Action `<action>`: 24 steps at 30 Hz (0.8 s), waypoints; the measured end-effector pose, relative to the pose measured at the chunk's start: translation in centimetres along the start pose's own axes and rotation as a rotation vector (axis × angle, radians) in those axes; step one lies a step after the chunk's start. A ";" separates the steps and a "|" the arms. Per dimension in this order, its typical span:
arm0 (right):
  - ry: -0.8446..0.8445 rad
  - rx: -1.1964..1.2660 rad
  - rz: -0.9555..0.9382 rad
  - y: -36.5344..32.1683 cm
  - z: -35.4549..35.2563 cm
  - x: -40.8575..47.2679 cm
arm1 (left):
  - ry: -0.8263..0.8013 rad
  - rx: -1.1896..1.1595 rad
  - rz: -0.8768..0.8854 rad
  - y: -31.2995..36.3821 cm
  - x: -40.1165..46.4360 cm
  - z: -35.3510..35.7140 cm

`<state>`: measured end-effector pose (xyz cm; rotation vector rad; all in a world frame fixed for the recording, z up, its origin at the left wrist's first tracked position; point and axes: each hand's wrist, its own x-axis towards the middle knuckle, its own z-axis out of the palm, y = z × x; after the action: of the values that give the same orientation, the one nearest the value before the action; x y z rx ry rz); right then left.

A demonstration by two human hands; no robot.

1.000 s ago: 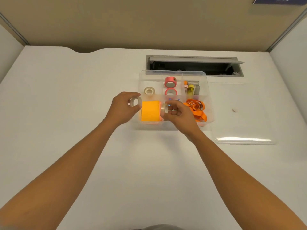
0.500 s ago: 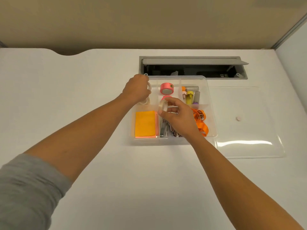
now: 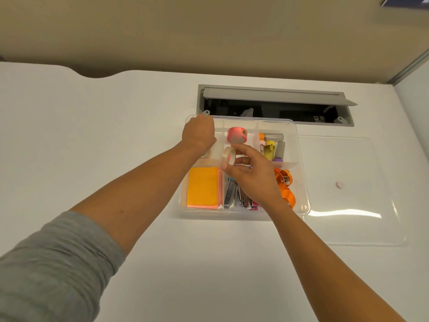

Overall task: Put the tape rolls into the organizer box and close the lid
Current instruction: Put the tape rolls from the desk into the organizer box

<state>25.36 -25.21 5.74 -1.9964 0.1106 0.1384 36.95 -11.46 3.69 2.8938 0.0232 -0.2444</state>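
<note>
Right hand [image 3: 251, 176] grips a clear tape roll [image 3: 228, 158] between thumb and fingertips, above the middle of the open organizer box [image 3: 301, 182].

Left hand [image 3: 198, 135] reaches into the box's far-left compartment, fingers curled down and hidden, so whether it holds anything cannot be told; its wrist covers most of another clear roll [image 3: 205, 154]. A pink tape roll [image 3: 237, 135] stands in the far-middle compartment, just beyond the held roll. Orange sticky notes [image 3: 202, 190], metal clips [image 3: 239, 198], markers [image 3: 270, 148] and orange clips [image 3: 286, 189] fill other compartments. The transparent lid [image 3: 352, 194] lies flat on the white desk [image 3: 92, 135], just right of the box. A grey cable hatch [image 3: 274, 105] stands open behind.
</note>
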 end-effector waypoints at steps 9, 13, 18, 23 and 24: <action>-0.025 -0.205 -0.121 -0.9 0.6 3.7 | 0.143 0.070 0.083 -1.6 -1.5 -2.8; -0.085 -0.415 -0.179 -1.6 1.3 7.0 | 0.232 -0.116 -0.011 -4.1 -3.0 -3.9; -0.194 -0.781 -0.363 -2.7 3.2 10.2 | 0.069 -0.456 -0.155 -6.2 -4.9 -3.0; -0.362 -1.097 -0.513 -2.9 4.7 11.6 | 0.009 -0.641 -0.186 -7.2 -5.9 -2.4; -0.382 -1.123 -0.522 -2.8 4.9 11.8 | 0.004 -0.666 -0.191 -7.3 -6.0 -2.4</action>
<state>37.18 -19.80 4.49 -2.9658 -0.9144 0.2778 31.15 -3.74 5.31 2.2277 0.3185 -0.2126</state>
